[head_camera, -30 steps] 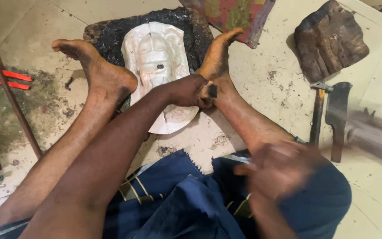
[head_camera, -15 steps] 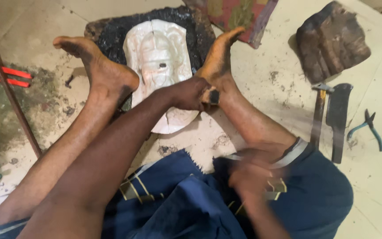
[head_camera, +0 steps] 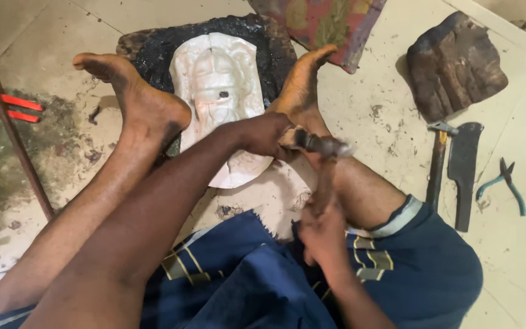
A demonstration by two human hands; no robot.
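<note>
Two hands work close together over the floor (head_camera: 518, 256). The left hand (head_camera: 266, 134) grips a punch (head_camera: 321, 145) set at the lower right edge of the metal mask (head_camera: 217, 91), which lies on black pitch (head_camera: 153, 52) between the bare feet. The right hand (head_camera: 322, 228) holds a hammer handle; its head is blurred. I think a missed blow could hit the left fingers or the right foot (head_camera: 302, 79), because both are very near the punch.

A pale metal sheet (head_camera: 220, 103) embossed with a face is laid flat on a black pitch block (head_camera: 153, 49) on the floor, held between two bare feet, while a short dark punch (head_camera: 312, 143) is kept against its lower right edge and a hammer (head_camera: 330, 176) is raised beside it.
</note>
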